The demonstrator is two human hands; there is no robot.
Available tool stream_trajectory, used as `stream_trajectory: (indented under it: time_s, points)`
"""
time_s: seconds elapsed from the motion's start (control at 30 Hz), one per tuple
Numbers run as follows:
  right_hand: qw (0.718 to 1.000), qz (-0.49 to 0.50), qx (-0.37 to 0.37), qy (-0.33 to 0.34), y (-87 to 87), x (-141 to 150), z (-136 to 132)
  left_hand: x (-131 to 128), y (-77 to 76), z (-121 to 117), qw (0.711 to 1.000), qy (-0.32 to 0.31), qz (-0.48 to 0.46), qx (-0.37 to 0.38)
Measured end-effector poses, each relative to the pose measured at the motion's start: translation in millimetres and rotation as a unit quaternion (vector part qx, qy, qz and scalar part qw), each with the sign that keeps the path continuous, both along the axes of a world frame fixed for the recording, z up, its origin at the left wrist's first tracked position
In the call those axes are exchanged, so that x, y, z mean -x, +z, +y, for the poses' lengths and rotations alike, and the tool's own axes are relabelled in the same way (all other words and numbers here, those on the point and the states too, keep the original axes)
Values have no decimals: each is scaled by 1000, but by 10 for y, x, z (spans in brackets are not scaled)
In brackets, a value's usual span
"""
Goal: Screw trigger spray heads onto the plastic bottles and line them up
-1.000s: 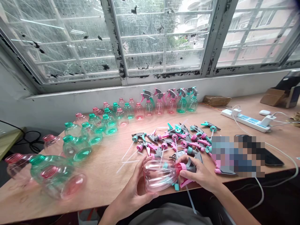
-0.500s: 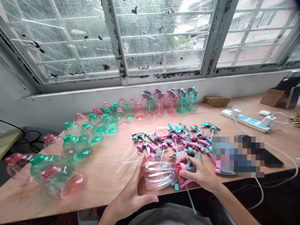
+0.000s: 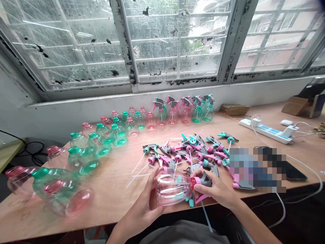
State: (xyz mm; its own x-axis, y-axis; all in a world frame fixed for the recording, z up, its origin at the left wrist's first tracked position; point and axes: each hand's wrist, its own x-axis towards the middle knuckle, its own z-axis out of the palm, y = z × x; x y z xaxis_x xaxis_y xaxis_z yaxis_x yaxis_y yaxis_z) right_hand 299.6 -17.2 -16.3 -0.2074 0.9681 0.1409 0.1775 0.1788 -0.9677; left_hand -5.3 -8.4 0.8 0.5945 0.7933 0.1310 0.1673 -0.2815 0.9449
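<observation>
A clear pink bottle (image 3: 172,191) lies sideways between my hands near the table's front edge. My left hand (image 3: 145,206) is wrapped round its base end, thumb underneath. At the neck, my right hand (image 3: 217,189) grips a grey and pink spray head (image 3: 207,181) between thumb and fingers, its pink collar against the bottle mouth. Just beyond the bottle spreads a pile of loose spray heads (image 3: 189,149) in pink, teal and grey, several with thin clear tubes. One tube (image 3: 207,217) hangs over the table edge below my right hand.
Open pink and green bottles (image 3: 95,144) stand along the left and back of the table (image 3: 122,210). Bottles with spray heads (image 3: 186,113) stand by the wall. To the right are a power strip (image 3: 266,130), a dark phone (image 3: 296,171), white cables and a cardboard box (image 3: 296,105).
My left thumb and fingers have closed in on the bottle's base. The bottle has shifted only very slightly, and my right hand keeps its grip at the neck.
</observation>
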Motion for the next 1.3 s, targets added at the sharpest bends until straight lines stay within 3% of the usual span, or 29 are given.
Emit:
stream_trajectory:
  time_s: [0.3,0.67,0.9,1.3]
  points:
    - [999,37,18,21,-7,18,-19,17,37,-18,999,0,38,5]
    - [1000,24,11,17,-20,12,-7,-1,-8,1,1000,-28,-8,8]
    - [1000,9,-2,8,-17,-1,-13,40,-49,8,999,-7,51,-1]
    - [999,32,18,13,28,34,-19,15,-40,4,1000,-25,14,4]
